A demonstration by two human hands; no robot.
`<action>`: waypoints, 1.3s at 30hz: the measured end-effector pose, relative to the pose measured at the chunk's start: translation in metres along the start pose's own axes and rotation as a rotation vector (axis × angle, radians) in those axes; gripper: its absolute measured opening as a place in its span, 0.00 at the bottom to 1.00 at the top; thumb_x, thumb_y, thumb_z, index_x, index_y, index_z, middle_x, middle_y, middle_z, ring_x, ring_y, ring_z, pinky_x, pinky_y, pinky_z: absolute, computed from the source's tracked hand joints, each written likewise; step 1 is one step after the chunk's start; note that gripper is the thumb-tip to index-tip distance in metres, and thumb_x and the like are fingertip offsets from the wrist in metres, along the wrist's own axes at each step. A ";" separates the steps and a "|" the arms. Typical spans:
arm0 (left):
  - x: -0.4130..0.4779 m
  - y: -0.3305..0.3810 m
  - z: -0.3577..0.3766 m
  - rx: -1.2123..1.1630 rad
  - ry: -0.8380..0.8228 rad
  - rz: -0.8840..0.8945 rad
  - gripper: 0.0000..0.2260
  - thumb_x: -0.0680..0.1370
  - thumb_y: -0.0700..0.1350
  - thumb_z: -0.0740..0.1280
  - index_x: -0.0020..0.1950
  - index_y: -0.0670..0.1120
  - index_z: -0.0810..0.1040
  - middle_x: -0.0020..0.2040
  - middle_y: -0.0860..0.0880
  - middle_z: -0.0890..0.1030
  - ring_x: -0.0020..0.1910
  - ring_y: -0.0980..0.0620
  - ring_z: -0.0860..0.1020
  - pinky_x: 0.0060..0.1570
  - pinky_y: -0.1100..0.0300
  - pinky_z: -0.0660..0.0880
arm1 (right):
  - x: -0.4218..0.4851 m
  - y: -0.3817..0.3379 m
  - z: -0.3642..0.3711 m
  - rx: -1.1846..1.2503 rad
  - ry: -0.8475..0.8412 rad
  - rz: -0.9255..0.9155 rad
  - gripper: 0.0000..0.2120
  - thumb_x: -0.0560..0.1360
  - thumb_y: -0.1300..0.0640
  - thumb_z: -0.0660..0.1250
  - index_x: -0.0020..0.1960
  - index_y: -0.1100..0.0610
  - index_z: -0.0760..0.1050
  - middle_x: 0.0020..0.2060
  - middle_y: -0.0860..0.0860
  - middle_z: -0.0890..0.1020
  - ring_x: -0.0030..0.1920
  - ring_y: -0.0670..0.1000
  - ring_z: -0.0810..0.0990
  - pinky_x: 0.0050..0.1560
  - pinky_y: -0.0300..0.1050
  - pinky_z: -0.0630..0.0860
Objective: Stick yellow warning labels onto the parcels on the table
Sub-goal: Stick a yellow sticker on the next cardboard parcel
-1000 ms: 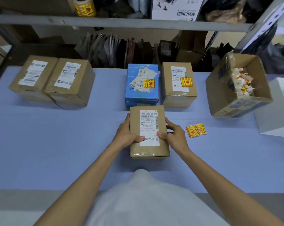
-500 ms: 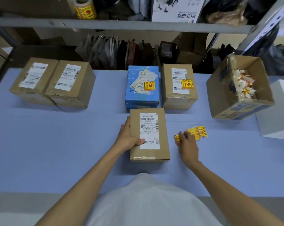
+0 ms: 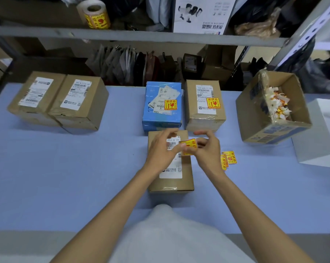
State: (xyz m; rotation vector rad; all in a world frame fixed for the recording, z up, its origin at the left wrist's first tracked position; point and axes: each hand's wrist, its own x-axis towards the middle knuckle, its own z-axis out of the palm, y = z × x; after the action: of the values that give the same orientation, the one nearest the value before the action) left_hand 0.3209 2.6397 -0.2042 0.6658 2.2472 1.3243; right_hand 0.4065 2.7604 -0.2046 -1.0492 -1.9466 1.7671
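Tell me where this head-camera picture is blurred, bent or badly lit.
Head view: motion blur smears the left hand, the right hand and the yellow label pinched between them; the wide lens bows the shelf rail; the table is evenly lit, while the space under the rail is dim.

On the near parcel (image 3: 187, 174) before you, the shipping label (image 3: 171, 172) reads "L953-00 771". The held yellow label (image 3: 188, 148), pinched by your left hand (image 3: 161, 152) and right hand (image 3: 207, 151), shows "易碎品". So do the stickers on the blue parcel (image 3: 151, 95) and brown parcel (image 3: 190, 103) behind the near parcel. Above it, on the shelf (image 3: 141, 36), the white box (image 3: 204, 14) reads, upside down, "BARCODE SCANNER".
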 end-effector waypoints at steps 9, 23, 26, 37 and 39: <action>-0.002 -0.019 0.007 -0.329 0.193 -0.267 0.04 0.76 0.41 0.70 0.45 0.48 0.76 0.45 0.51 0.79 0.47 0.53 0.78 0.44 0.62 0.78 | -0.006 0.009 0.024 0.081 -0.075 0.145 0.12 0.68 0.67 0.75 0.47 0.56 0.77 0.33 0.49 0.84 0.37 0.47 0.84 0.40 0.41 0.81; -0.006 -0.028 0.004 -0.391 0.231 -0.391 0.05 0.78 0.45 0.67 0.51 0.45 0.78 0.51 0.45 0.82 0.48 0.49 0.82 0.45 0.58 0.81 | -0.010 0.020 0.031 0.125 -0.084 0.157 0.04 0.71 0.65 0.72 0.45 0.59 0.79 0.40 0.58 0.84 0.39 0.53 0.83 0.42 0.44 0.82; -0.006 -0.029 0.005 -0.406 0.231 -0.406 0.04 0.78 0.45 0.67 0.50 0.46 0.78 0.50 0.45 0.83 0.47 0.48 0.82 0.47 0.54 0.82 | -0.011 0.022 0.029 0.139 -0.090 0.167 0.03 0.72 0.66 0.71 0.44 0.59 0.80 0.38 0.57 0.84 0.36 0.52 0.82 0.38 0.42 0.81; -0.012 -0.031 0.005 -0.276 0.189 -0.333 0.03 0.76 0.42 0.68 0.49 0.46 0.79 0.46 0.46 0.83 0.44 0.52 0.80 0.41 0.63 0.78 | -0.008 0.030 0.032 0.081 0.065 0.133 0.06 0.75 0.62 0.69 0.45 0.53 0.80 0.45 0.54 0.83 0.47 0.55 0.84 0.46 0.52 0.83; -0.013 -0.032 0.004 -0.254 0.192 -0.325 0.02 0.76 0.42 0.69 0.47 0.47 0.80 0.45 0.46 0.83 0.43 0.52 0.81 0.40 0.63 0.78 | -0.008 0.029 0.031 0.052 0.052 0.115 0.04 0.75 0.62 0.69 0.47 0.55 0.81 0.45 0.54 0.83 0.48 0.55 0.83 0.47 0.52 0.82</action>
State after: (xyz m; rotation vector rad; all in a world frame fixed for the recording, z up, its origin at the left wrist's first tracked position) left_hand 0.3273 2.6210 -0.2330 0.0814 2.1605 1.5180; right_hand 0.4005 2.7322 -0.2366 -1.1987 -1.8332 1.8199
